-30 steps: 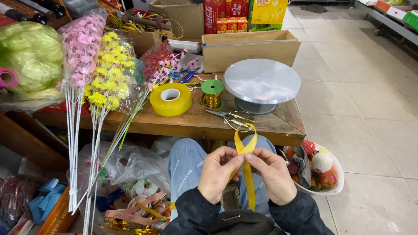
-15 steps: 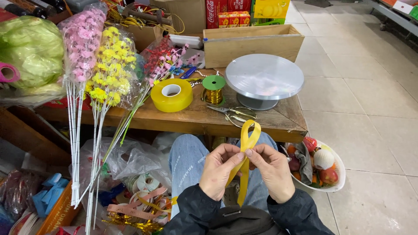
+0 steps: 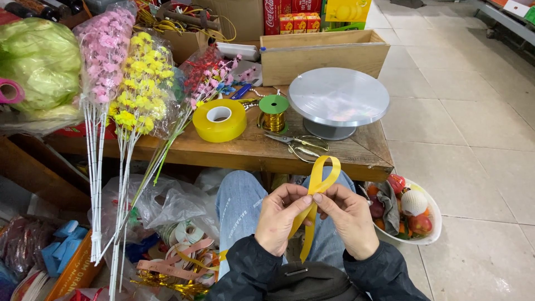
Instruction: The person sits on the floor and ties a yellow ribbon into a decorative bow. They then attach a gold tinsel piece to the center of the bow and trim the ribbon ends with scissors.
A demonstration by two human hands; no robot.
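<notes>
A pale tiled floor (image 3: 473, 139) runs out toward two o'clock, and a worn wooden workbench (image 3: 245, 150) crosses the middle of the view. On the bench sit a thick roll of yellow tape (image 3: 219, 120), a green spool of gold wire (image 3: 273, 113), a pair of scissors (image 3: 301, 145) and a grey turntable stand (image 3: 339, 97). Wrapped sprays of artificial flowers (image 3: 134, 89) lean against its edge at ten o'clock.

At six o'clock, over a denim knee, the left hand (image 3: 278, 218) and right hand (image 3: 348, 220) meet. Both are pinched together on a yellow ribbon (image 3: 319, 178), thumbs and forefingers touching at the crossing. A loop stands up at twelve o'clock from the pinch and the tail hangs down between the wrists.

The loop is kept only by fingertip pressure at one small point. If either pinch eased, the slick ribbon would likely spring open or twist flat. The hanging tail could also slide through and shrink the loop. A white bowl of fruit (image 3: 412, 212) sits close at three o'clock of the right hand, where a dropped ribbon might land.
</notes>
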